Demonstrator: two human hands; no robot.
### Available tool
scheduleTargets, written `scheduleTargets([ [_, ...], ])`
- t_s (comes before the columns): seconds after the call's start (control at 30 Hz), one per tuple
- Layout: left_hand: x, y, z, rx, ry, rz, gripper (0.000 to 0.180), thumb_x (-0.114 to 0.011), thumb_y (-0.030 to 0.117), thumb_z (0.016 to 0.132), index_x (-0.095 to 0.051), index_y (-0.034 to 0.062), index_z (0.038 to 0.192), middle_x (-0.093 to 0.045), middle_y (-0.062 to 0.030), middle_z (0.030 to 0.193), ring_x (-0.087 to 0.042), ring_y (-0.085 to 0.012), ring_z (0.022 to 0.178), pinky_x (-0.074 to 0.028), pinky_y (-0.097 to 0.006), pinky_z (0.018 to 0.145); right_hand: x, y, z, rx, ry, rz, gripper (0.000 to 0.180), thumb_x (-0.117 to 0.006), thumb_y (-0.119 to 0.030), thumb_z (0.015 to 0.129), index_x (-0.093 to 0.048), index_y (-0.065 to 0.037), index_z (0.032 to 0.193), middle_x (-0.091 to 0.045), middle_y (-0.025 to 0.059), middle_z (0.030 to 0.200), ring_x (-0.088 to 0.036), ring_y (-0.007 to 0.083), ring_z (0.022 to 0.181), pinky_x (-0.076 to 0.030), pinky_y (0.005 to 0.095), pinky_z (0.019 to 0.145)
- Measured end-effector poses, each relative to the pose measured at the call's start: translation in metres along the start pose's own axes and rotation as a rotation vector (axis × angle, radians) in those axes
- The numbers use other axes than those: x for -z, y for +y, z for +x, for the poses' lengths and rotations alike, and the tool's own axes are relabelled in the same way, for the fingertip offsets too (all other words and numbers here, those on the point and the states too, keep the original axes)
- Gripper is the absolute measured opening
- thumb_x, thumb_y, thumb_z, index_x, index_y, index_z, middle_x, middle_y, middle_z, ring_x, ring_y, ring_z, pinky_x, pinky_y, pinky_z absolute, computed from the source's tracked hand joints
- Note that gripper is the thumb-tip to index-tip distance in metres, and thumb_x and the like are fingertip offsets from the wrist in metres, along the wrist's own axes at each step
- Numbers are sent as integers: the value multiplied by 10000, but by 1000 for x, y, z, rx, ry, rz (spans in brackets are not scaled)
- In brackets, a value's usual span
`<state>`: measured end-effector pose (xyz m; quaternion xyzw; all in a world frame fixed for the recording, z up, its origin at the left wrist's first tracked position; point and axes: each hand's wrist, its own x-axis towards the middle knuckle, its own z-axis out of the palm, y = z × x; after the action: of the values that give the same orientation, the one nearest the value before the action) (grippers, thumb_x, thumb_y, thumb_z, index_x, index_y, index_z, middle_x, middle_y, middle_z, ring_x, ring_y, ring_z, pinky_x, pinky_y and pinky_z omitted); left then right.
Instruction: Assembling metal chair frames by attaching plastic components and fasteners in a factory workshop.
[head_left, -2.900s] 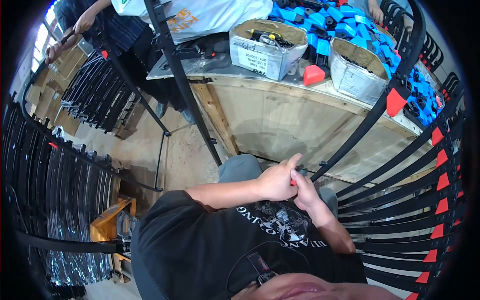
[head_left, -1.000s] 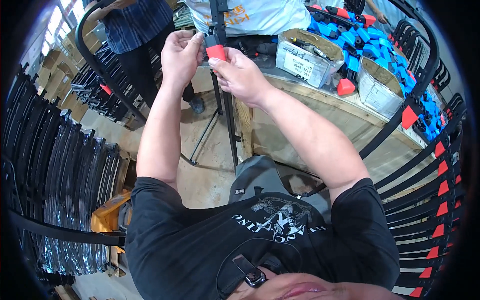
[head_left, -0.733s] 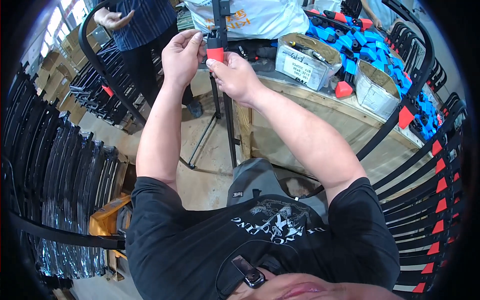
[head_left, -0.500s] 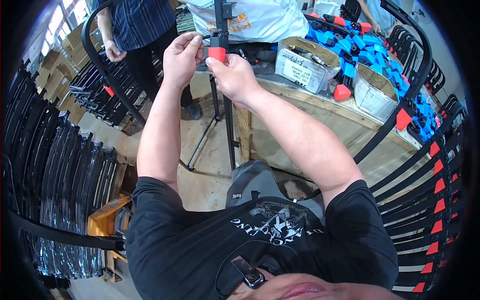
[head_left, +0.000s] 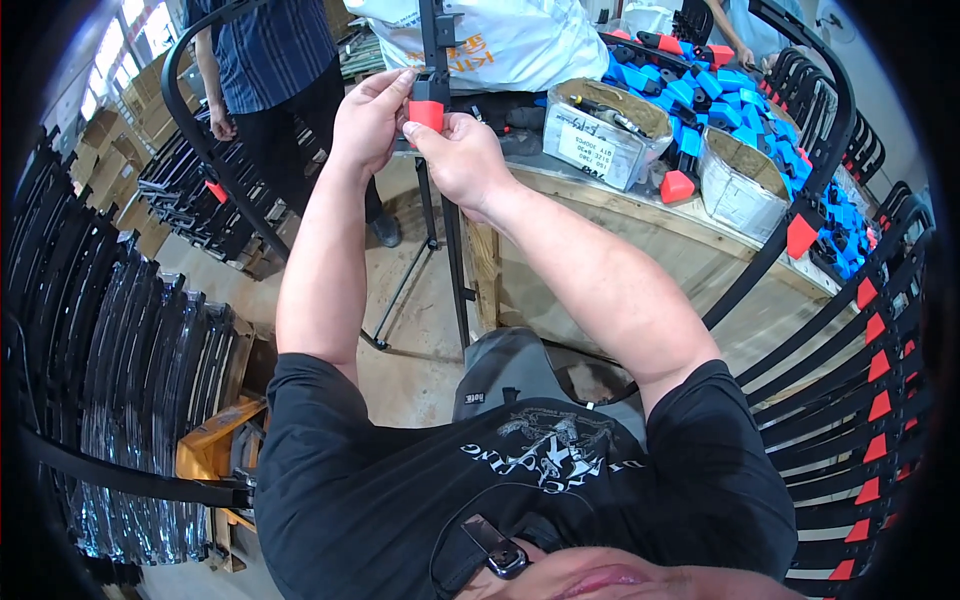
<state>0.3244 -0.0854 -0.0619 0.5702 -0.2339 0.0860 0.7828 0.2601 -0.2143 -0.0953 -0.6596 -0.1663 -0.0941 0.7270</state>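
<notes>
In front of me a red plastic cap [head_left: 426, 114] sits under a black fitting, close against an upright black metal frame bar [head_left: 436, 40]. My right hand [head_left: 458, 165] is closed around the red cap, its thumb pressed on the near face. Beside it my left hand [head_left: 366, 122] makes a pinch, fingertips touching the upper left of the black fitting. Whatever lies between those fingertips is too small and hidden to name. Behind the bar rests a large white sack [head_left: 510, 45].
Right of my hands, a worn carton [head_left: 590, 150] with tools and a second carton [head_left: 740, 190] stand on the wooden-edged bench [head_left: 640, 210]. Blue and red plastic caps [head_left: 720, 95] pile behind. Black frames [head_left: 850, 400] line the right, wrapped bars [head_left: 140, 390] the left. A person [head_left: 270, 60] stands far left.
The red cap and both hands have shifted slightly left and down in view. My left fingertips have come in against the black fitting. The person's hand at far left has lowered.
</notes>
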Motion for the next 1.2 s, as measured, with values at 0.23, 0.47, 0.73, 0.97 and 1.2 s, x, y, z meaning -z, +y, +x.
scheduleTargets([
  [0.23, -27, 5, -22, 51, 296, 7, 358, -695, 169, 971, -660, -97, 1207, -699, -68, 971, -604, -100, 722, -491, -246, 625, 6, -3, 6, -18, -72, 50, 202, -618, -139, 979, -705, 16, 1077, -712, 65, 1009, -613, 91, 898, -471, 274, 808],
  [0.47, -20, 6, -41, -15, 194, -108, 477, -612, 104, 973, -530, -103, 1395, -637, -172, 1316, -608, -185, 1148, -468, -293, 976, 7, -1, 14, -11, -98, -79, 203, -623, -131, 969, -713, 15, 1078, -718, 66, 1003, -620, 108, 898, -471, 280, 829],
  [0.73, -34, 8, -55, -90, 179, 93, 551, -625, 91, 963, -464, -81, 1461, -551, -206, 1431, -570, -211, 1255, -462, -315, 1034, 11, 0, 14, 2, -28, -111, 245, -717, -242, 880, -743, 1, 872, -733, 158, 832, -689, 213, 779, -515, 374, 752],
  [0.97, -26, 14, -47, -39, 164, 187, 547, -674, 78, 935, -498, -109, 1417, -608, -202, 1354, -630, -204, 1148, -506, -308, 964, 16, -3, 15, -26, -118, -180, 224, -664, -212, 957, -735, -1, 982, -701, 41, 908, -581, 89, 825, -467, 297, 766],
  [1.2, -34, 14, -50, -57, 154, 150, 512, -667, 72, 943, -521, -103, 1402, -648, -188, 1280, -663, -171, 1027, -538, -293, 879, 15, 0, 19, -2, -64, -198, 253, -681, -241, 899, -737, 5, 892, -704, 106, 820, -634, 172, 765, -491, 347, 726],
])
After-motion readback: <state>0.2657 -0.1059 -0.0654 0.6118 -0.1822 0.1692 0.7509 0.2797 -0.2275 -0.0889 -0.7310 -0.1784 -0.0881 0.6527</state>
